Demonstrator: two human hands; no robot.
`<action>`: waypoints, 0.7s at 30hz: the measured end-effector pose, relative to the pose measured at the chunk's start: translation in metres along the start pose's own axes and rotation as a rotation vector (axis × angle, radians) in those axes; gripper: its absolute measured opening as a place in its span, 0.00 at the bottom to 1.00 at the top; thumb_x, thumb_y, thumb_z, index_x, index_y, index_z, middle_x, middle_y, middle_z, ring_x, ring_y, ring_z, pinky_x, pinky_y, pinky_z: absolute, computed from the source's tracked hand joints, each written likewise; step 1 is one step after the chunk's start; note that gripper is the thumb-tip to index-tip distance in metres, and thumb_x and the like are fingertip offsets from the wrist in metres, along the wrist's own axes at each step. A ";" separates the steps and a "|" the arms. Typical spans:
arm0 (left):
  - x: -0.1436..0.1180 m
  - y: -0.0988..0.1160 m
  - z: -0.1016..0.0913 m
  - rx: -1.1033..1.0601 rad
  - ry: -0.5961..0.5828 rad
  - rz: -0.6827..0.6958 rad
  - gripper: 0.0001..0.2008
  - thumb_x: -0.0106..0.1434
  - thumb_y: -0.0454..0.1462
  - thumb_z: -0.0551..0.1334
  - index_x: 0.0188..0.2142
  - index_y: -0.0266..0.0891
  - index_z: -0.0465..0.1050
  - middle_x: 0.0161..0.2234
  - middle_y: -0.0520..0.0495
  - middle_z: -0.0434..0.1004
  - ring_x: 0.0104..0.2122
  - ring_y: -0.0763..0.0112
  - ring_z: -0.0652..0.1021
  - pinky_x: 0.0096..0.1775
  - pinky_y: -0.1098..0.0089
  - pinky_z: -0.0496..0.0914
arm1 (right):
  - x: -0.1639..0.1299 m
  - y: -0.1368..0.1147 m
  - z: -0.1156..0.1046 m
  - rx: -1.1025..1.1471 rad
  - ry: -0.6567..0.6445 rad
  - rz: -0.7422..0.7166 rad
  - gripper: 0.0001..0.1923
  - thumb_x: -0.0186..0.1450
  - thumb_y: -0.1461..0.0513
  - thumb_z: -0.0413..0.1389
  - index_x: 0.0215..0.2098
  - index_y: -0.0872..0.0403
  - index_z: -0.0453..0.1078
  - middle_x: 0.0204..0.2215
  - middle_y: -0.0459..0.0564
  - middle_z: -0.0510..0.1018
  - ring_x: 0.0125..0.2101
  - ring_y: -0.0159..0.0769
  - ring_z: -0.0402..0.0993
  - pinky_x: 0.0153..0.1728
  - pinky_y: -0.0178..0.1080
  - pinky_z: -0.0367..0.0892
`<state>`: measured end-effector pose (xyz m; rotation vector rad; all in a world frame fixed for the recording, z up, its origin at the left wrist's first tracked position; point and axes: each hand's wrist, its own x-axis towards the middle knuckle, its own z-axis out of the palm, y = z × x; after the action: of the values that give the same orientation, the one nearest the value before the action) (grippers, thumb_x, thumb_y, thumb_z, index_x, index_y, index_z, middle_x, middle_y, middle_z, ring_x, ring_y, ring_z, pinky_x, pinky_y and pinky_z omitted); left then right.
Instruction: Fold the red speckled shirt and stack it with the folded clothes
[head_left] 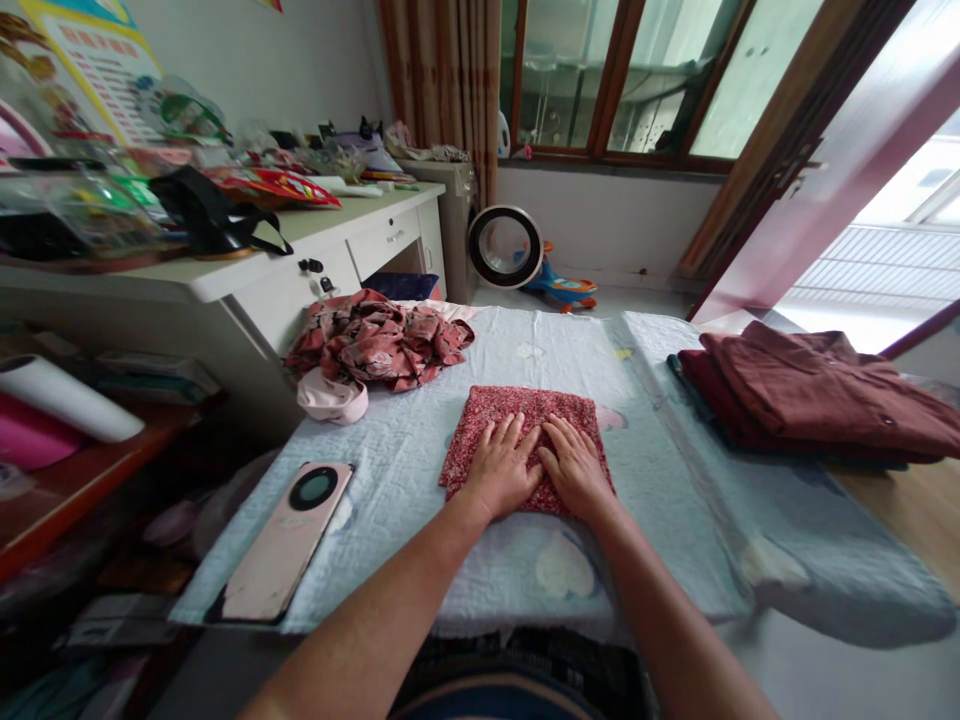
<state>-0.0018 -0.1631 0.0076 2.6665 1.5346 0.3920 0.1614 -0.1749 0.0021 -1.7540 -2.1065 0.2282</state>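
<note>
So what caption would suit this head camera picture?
Both hands, left hand and right hand, press flat on a folded red patterned cloth on a pale quilt.

- Left hand (501, 465): bare, no glove, no ring or watch visible.
- Right hand (576, 467): bare, likewise without ring, band or glove.
- Both forearms uncovered up to the lower frame edge; no sleeve or cuff in view.
- Fingernails short and unpainted, as far as can be told.
- Lower centre: strip of dark garment with a blue band, pattern too blurred to read.
</note>
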 end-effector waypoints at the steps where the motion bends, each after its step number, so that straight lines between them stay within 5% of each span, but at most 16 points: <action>1: 0.000 0.000 0.000 -0.001 0.000 -0.004 0.29 0.70 0.50 0.49 0.66 0.43 0.58 0.68 0.40 0.55 0.67 0.54 0.57 0.66 0.49 0.52 | 0.000 0.001 0.001 -0.006 0.006 -0.004 0.26 0.73 0.54 0.41 0.64 0.53 0.62 0.68 0.53 0.59 0.68 0.39 0.50 0.67 0.48 0.44; 21: 0.000 0.001 0.000 -0.008 -0.002 -0.011 0.30 0.69 0.52 0.51 0.66 0.44 0.57 0.68 0.40 0.55 0.68 0.55 0.56 0.66 0.49 0.51 | -0.006 0.017 -0.008 -0.132 -0.006 0.172 0.28 0.73 0.51 0.42 0.67 0.52 0.58 0.69 0.53 0.56 0.68 0.43 0.51 0.65 0.49 0.49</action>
<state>-0.0012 -0.1635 0.0081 2.6506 1.5431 0.3940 0.1812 -0.1785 0.0016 -2.0160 -2.0167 0.1441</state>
